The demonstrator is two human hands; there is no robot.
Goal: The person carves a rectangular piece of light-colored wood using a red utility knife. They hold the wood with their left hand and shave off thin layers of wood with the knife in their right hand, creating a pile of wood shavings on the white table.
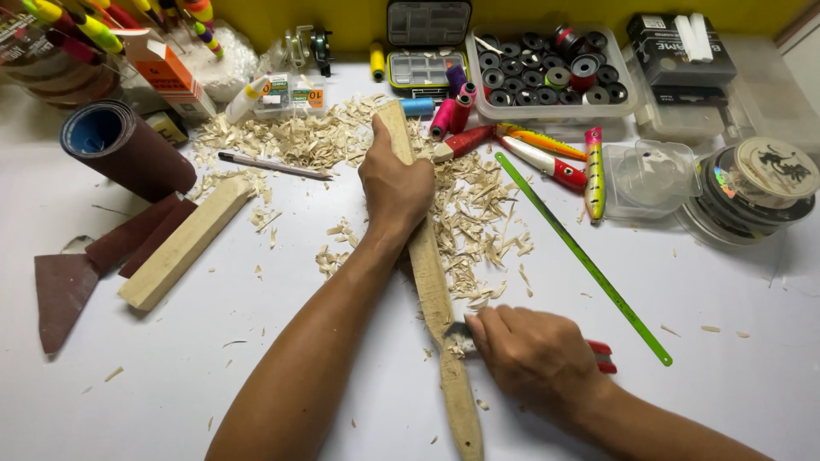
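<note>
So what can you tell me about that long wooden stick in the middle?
The long wooden stick is pale, rough, bare wood, narrow and slightly crooked, lying flat on the white table. The left hand grips its far part; the right hand presses a red-handled knife against its side. Wood shavings lie around it.

Sandpaper roll (128, 149); green ruler (583, 259); lures (594, 173)

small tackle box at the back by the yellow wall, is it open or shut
Open: the tackle box has its lid raised upright against the wall, and the divided tray shows below it.
</note>
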